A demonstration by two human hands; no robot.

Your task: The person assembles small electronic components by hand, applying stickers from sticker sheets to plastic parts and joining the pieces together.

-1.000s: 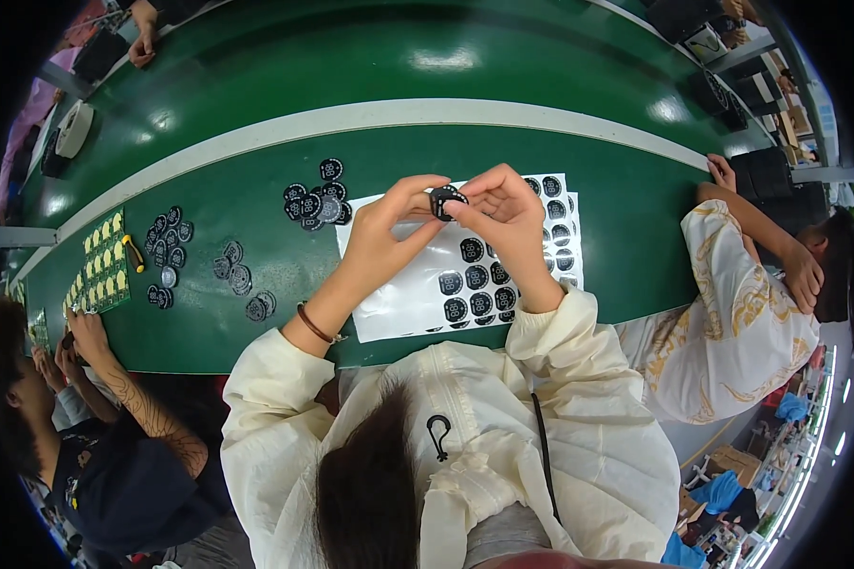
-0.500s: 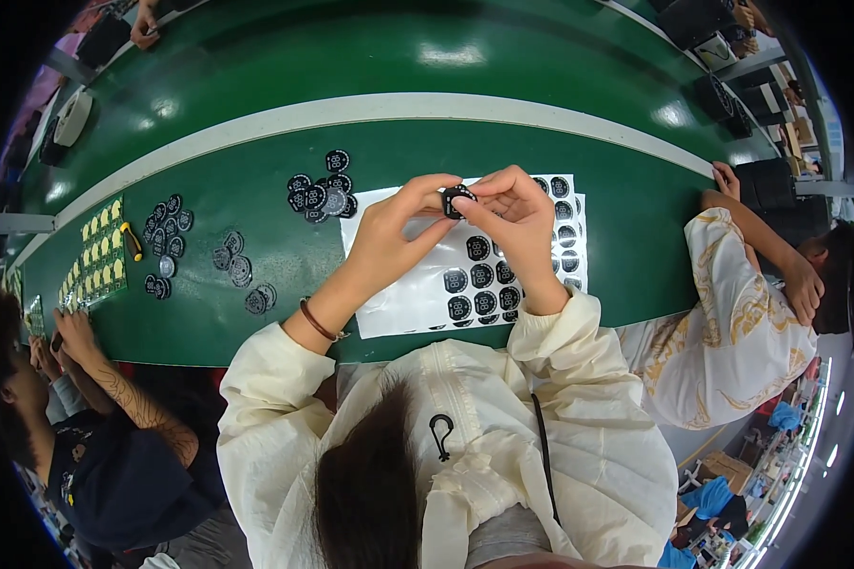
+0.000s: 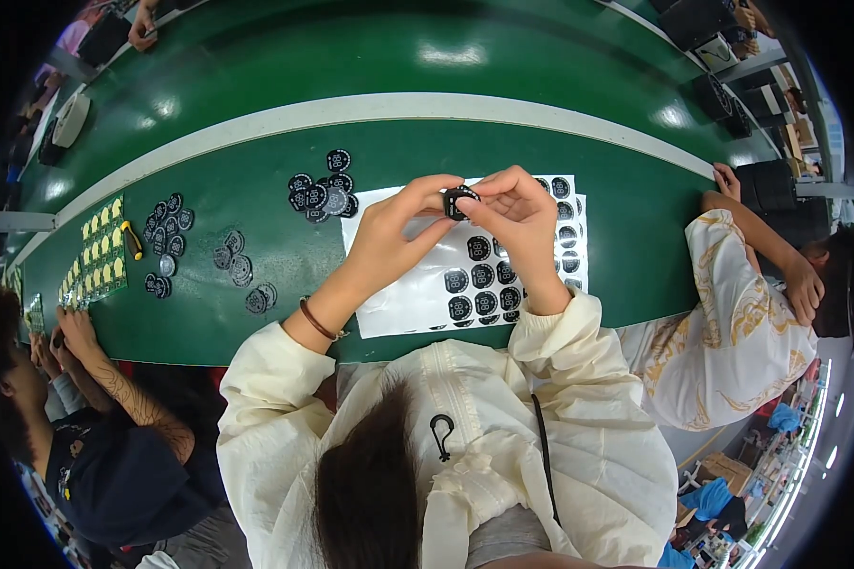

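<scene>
Holding one black disc over the sticker sheet

Both hands raised above the green table [image 3: 256, 332], pinching a small round black plastic disc [image 3: 458, 201] between them. Left hand [image 3: 394, 232]: thumb and fingers closed on the disc's left edge. Right hand [image 3: 522, 228]: fingers clamped on its right side, rest of the hand curled over it. Can't tell whether a sticker is already on the disc face; too small.

Directly below: white backing sheet [image 3: 408, 294] flat on the table, round black stickers [image 3: 484, 289] in rows on its right half. Left half looks bare, so my read is roughly half the sheet has been used and a good number of stickers are left.

Loose pile of black round discs with pale markings [image 3: 321, 188] just left of the sheet, near the left hand. More discs [image 3: 166, 228] further left, beside a strip of small yellow parts [image 3: 95, 256]. Which pile is done and which is pending, I can't tell.

Other people's arms sit at the left [image 3: 114, 379] and right [image 3: 759, 247] table edges, well apart from the sheet.
</scene>
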